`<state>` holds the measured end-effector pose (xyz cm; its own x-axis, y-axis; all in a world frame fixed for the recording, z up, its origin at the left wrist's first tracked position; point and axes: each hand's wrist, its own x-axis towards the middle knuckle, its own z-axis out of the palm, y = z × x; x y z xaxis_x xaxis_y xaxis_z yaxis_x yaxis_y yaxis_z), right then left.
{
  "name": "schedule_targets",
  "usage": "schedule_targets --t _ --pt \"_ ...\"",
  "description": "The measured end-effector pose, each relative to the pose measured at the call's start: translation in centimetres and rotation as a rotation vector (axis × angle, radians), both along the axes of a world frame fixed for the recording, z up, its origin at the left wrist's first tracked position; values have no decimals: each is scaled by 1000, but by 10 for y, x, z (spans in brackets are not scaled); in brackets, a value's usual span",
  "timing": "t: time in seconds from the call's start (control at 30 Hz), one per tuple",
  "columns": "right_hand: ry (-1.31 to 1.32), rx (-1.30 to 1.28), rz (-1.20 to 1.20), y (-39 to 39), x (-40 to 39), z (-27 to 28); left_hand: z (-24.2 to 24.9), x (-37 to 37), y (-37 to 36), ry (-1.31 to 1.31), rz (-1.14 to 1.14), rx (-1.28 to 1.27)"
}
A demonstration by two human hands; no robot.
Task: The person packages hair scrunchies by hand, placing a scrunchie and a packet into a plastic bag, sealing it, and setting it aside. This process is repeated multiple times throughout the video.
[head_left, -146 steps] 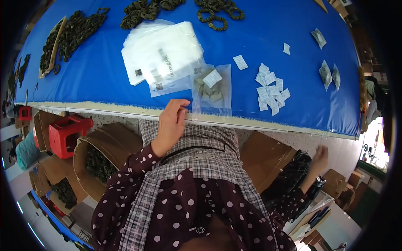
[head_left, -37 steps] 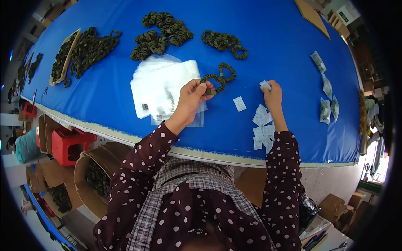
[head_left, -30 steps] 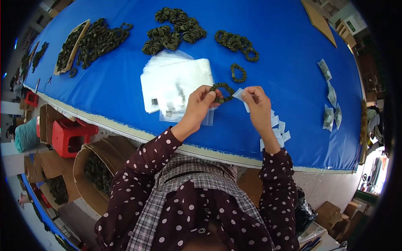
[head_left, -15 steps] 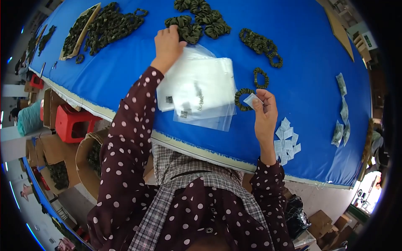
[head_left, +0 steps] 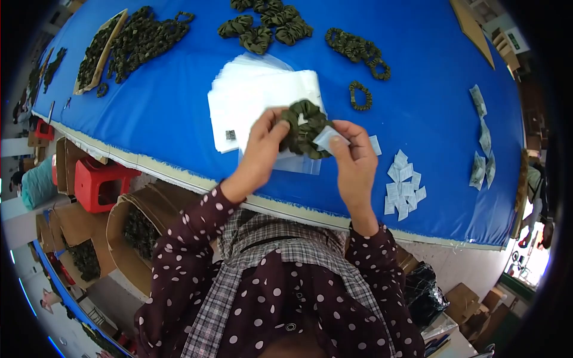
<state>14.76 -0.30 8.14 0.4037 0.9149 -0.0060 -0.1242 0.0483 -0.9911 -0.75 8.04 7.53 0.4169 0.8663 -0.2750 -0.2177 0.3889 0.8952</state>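
Observation:
Above a fanned stack of clear plastic bags (head_left: 239, 95), my left hand (head_left: 264, 145) grips a dark green scrunchie (head_left: 303, 113) between thumb and fingers. My right hand (head_left: 356, 156) pinches a small white packet (head_left: 330, 139) against the scrunchie's right side. Whether the smaller ruffled ring is also in the right hand is hard to see, since the green fabric overlaps. One thinner ruffled hair tie (head_left: 360, 96) lies on the blue table cover just beyond the right hand. A pile of white packets (head_left: 403, 186) rests to the right of that hand.
Bunched scrunchies (head_left: 268, 24) and a row of hair ties (head_left: 358, 51) lie at the back. A larger heap of green ties (head_left: 140, 45) is at the far left. Filled clear packs (head_left: 484, 140) lie on the right. A red stool (head_left: 98, 185) stands below the table's left edge.
My left hand has come back from the rear scrunchie group with a scrunchie, toward my body. My right hand has moved left with the packet, and both hands now meet over the bags.

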Motion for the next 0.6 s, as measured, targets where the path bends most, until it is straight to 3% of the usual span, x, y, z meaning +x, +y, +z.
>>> schedule_targets --t 0.07,0.2,0.37,0.57,0.6 --pt "-74 -3 -11 -9 -3 -9 -7 3 -29 -65 -23 -88" --pt "-409 -103 32 -32 -6 -28 -14 12 -71 -29 48 85" --pt "-458 37 -48 -51 12 -46 -34 24 -93 -80 61 71" --pt "-166 -147 135 -81 28 -41 -46 27 -98 74 -101 166" --pt "-173 -166 119 -84 32 -41 -47 22 -91 290 -60 431"
